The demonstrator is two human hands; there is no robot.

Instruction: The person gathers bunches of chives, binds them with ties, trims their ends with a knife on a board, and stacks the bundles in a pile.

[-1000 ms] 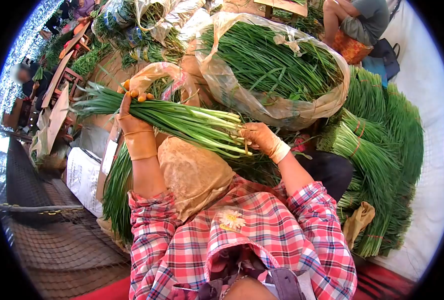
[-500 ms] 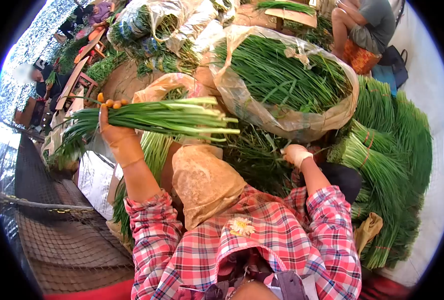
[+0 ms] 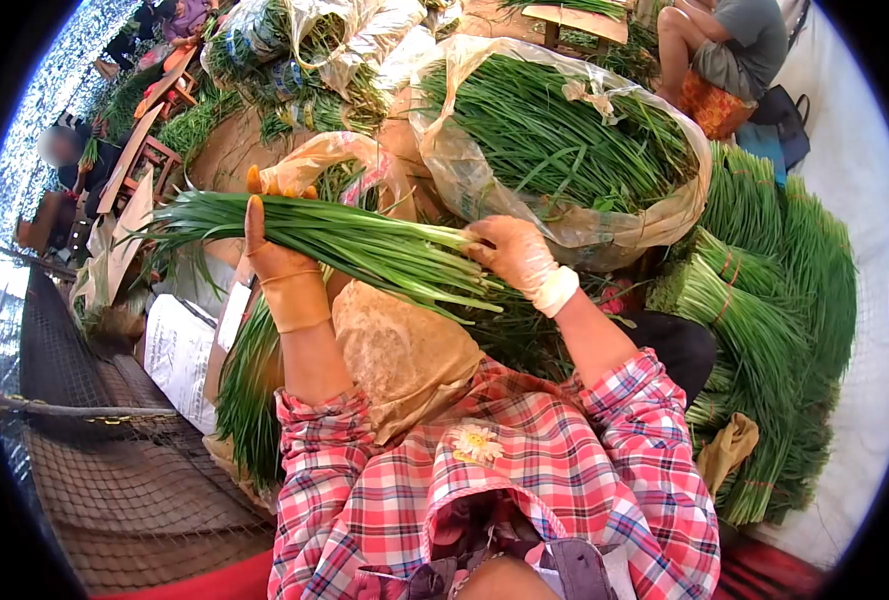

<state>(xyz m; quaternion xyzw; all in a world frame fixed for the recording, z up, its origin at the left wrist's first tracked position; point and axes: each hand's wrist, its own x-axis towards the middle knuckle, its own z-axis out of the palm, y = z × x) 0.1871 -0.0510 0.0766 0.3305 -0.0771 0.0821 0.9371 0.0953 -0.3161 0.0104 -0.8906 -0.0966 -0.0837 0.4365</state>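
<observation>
A loose bunch of garlic chives [image 3: 375, 240] lies across my left hand [image 3: 280, 270], which wears an orange glove and grips it near the leafy end. The thumb is in front, and the other fingers are partly hidden behind the leaves. At the pale stem ends, my right hand [image 3: 523, 258], in a thin clear glove with a white cuff, pinches some stems between thumb and fingers. Below the bunch a stained tan cloth [image 3: 400, 350] covers my knee. More chives [image 3: 250, 385] hang beside my left forearm.
A large clear plastic bag [image 3: 565, 230] full of chives stands ahead. Tied chive bundles [image 3: 765, 310] are stacked at right. A seated person [image 3: 730, 50] is at the upper right; others sit at upper left. Black netting [image 3: 115, 480] and a rope [image 3: 85, 407] lie at left.
My right hand has risen from the dark leaves at right to the stem ends of the bunch. The left hand has shifted slightly right, and the bunch now slopes down to the right.
</observation>
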